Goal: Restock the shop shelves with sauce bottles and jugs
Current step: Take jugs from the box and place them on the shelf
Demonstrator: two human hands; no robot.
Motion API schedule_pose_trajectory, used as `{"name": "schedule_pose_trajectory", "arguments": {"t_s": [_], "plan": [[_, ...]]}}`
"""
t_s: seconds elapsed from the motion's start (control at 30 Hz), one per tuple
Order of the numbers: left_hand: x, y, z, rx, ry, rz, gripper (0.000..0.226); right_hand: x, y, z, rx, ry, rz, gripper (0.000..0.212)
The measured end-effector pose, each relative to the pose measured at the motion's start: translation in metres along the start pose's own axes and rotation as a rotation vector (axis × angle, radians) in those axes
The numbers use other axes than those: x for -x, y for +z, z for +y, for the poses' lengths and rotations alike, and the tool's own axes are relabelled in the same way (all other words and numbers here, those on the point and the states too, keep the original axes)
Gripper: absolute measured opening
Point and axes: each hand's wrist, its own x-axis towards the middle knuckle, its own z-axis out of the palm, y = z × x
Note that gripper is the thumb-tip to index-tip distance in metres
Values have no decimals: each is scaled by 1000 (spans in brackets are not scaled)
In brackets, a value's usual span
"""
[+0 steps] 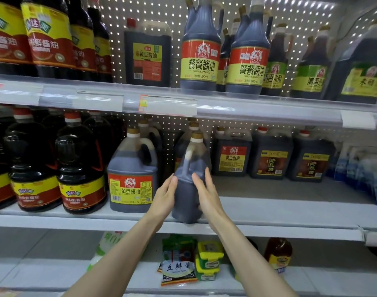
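open-fingered left hand [164,197] and right hand [205,195] press the dark plastic sauce jug [188,168]; seemingly overhanging the white shelf [269,213], it could slip off.

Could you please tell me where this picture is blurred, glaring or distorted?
Head view: the dark brown plastic sauce jug between the left hand and right hand is smeared by motion; head view too: the clear plastic shelf strip shows pale glare; shelf lines bow from the wide lens; the green-labelled dark jug at the far right looks soft.
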Motion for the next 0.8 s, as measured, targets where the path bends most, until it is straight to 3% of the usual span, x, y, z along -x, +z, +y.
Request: {"name": "schedule_pose_trajectory", "arguments": {"t_s": [0.07,0.27,0.43,0.6,0.67,0.8], "plan": [[5,4,1,-3,6,7,103,-1,-5,-2,-28,4,-15,71],[28,24,10,-30,34,2,63,-12,-14,-9,-23,24,-40,82],[31,22,5,-46,34,-24,55,-17,-6,-6,35,-30,61,83],[20,11,9,-65,-23,22,25,-15,-6,0,67,-113,127,78],[14,11,13,-77,-26,64,27,-15,-7,-1,89,-126,132,74],[-2,11,15,-109,-16,72,56,-20,-18,-2,90,-120,69,73]]}}
